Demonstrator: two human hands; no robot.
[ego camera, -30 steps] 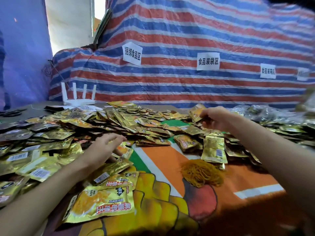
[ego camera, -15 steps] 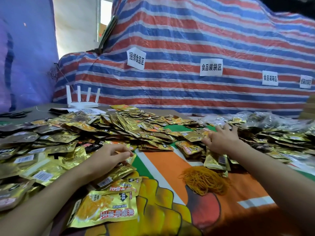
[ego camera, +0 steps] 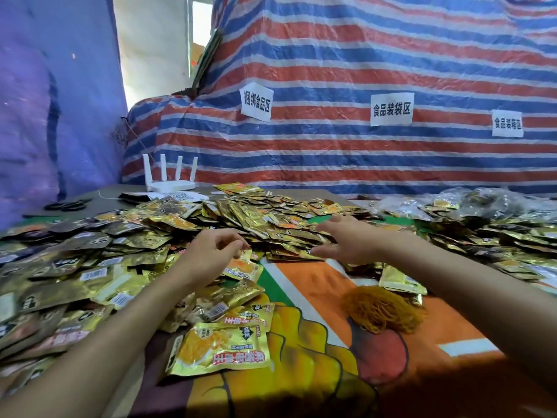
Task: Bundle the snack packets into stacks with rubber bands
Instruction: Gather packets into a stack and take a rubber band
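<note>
Gold foil packets (ego camera: 256,218) lie heaped across the counter (ego camera: 316,285), filling the left, centre and right of the frame. Compared with half a second ago, the left grip (ego camera: 211,251), just left of centre, has risen off the pile. It now pinches the top edge of one packet (ego camera: 242,268) between thumb and fingertips, so the packet hangs tilted. The right grip (ego camera: 346,242) has swung in from the right toward the centre heap. Its fingers are spread wide and hold nothing, low over the packets.

This looks like the gathering step: one packet in hand, a second being sought, no stack formed yet. Rubber bands (ego camera: 382,312), an orange tangle, sit on bare cloth lower right of centre, near the right forearm, with neither hand on them.

A white router (ego camera: 170,184) and black scissors (ego camera: 67,205) sit at the upper left of the counter, and clear bags of packets (ego camera: 482,203) lie at far right. Behind hangs a striped tarp (ego camera: 331,70) with paper labels (ego camera: 391,109). The packets overlap at every angle, some face up, some face down, so squaring them into a stack will likely take sorting. One large packet (ego camera: 223,348) lies loose at bottom centre.
</note>
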